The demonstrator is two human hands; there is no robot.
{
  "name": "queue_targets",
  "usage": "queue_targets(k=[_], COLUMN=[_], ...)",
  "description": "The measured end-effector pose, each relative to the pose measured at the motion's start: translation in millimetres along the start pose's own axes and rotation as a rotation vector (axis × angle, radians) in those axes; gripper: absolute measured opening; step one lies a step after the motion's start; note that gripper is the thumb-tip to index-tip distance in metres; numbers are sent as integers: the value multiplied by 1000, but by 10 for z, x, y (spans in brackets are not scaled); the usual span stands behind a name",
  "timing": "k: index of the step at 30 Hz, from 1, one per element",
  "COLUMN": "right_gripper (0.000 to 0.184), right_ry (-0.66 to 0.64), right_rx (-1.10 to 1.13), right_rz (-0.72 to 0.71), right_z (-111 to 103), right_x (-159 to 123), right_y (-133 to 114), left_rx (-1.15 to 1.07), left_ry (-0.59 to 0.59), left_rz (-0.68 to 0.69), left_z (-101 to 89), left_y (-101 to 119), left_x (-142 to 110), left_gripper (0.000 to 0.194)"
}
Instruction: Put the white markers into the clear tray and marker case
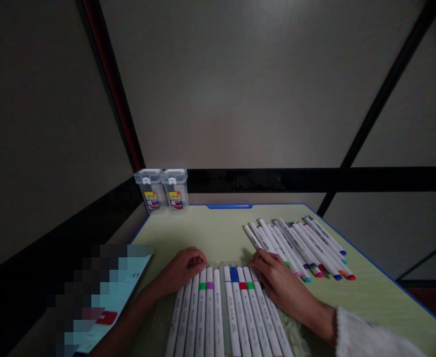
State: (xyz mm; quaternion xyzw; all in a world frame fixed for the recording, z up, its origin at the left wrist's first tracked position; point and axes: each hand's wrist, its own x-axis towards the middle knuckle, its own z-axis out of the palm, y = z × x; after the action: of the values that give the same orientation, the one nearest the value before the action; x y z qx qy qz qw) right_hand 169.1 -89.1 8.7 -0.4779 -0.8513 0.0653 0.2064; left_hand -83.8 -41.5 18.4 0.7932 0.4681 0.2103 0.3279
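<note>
Left hand [183, 270]: fingers curled at the far end of the left marker row [201, 317]; whether they pinch a marker cannot be told. A sideways push here could skew the row—the barrels lie loosely parallel and round. These markers are white and slim, with green and purple bands on two.

Centre: both rows lie on clear plastic [295, 334] at the near part of the table [203, 228]. If the plastic slides, both rows could shift together.

Right marker row [242, 317]: white barrels; blue, red and green bands. Right hand [277, 282]: bent over the row's far outer corner, grip hidden. Its knuckles are near the loose markers [294, 243]—an outward swing could roll these toward the table edge. They lie slanted and overlapping, with multicoloured ends.
</note>
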Motion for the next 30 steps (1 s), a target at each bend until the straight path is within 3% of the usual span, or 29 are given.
queue_targets(k=[7,30], right_gripper=[29,24], right_ry=[-62,-6], right_rx=[-10,-11], right_rz=[15,-11], right_z=[-42,-1], right_x=[-17,-11], right_y=[-30,12], left_rx=[-60,-18], left_ry=[-20,-11], left_rz=[-31,-33], left_z=[0,-12], left_y=[-35,-13], left_x=[-1,25], left_gripper=[17,15])
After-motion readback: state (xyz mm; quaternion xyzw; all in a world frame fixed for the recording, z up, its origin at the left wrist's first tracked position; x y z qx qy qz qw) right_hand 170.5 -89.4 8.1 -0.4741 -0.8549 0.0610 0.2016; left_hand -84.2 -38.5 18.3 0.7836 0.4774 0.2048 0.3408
